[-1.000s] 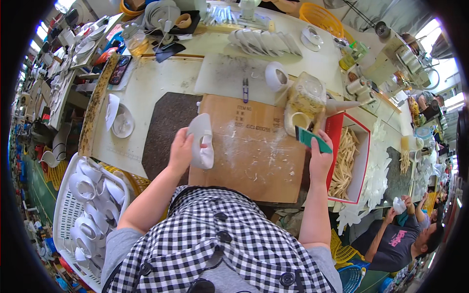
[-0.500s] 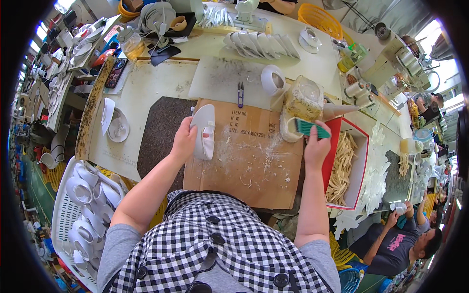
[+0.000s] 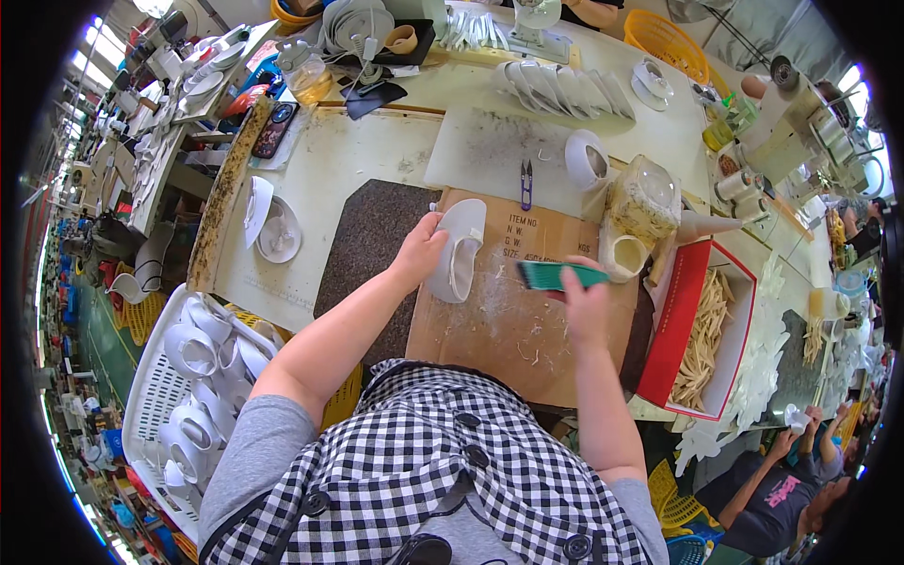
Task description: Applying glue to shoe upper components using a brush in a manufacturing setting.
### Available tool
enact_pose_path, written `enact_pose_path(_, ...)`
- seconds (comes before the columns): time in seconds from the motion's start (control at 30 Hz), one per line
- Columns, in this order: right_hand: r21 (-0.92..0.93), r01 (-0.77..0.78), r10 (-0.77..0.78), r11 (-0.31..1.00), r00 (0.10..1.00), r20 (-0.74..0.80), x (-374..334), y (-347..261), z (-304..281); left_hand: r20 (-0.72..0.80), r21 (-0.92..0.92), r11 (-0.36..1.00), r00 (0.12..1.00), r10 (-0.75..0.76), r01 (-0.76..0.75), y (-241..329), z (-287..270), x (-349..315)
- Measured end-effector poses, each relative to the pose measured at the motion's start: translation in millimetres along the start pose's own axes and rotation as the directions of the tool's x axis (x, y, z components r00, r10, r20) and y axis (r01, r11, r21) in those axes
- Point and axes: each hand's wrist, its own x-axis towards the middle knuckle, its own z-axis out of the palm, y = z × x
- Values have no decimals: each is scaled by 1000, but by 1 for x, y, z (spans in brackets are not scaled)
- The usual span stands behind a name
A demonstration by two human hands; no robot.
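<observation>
My left hand (image 3: 421,250) is closed on the edge of a white shoe upper (image 3: 454,268), tilted up with its opening toward the right. The upper is above a flat cardboard sheet (image 3: 499,334) with white scraps and smears on it. In my right hand (image 3: 588,307), slightly blurred, is a green brush (image 3: 551,275), its dark end pointing left toward the upper. A gap remains between brush and upper. Just right of the brush stands a glue-crusted clear container (image 3: 646,200) with a round cream-coloured mouth (image 3: 626,256). Purple-handled thread snips (image 3: 526,185) lie beyond the cardboard.
At right, a red box (image 3: 680,325) holds pale strips. A white basket (image 3: 151,405) of white uppers is at lower left. White curved pieces (image 3: 565,89) stand in a row at the back. A phone (image 3: 275,130) lies far left. A co-worker (image 3: 772,490) sits at lower right.
My right hand has carried the green brush left, away from the glue container's mouth and toward the upper. My left hand still holds the upper, now turned to show more of its opening.
</observation>
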Motion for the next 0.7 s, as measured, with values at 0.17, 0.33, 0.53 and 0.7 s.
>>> enact_pose_path(0.17,-173,107,-79,979,983,163,10,22,70,15,-31,1000,1000,6,-6,3,1,-4)
enact_pose_path(0.33,-492,359,-240,793,927,289,10,30,75,-8,-113,992,999,47,-47,-2,-3,-15)
enact_pose_path(0.53,-446,199,-32,873,935,354,-6,39,72,110,-377,922,993,-48,87,16,-10,-38)
enact_pose_path(0.7,-482,281,-119,830,933,340,-13,35,77,136,-392,915,989,-49,99,23,-10,-50)
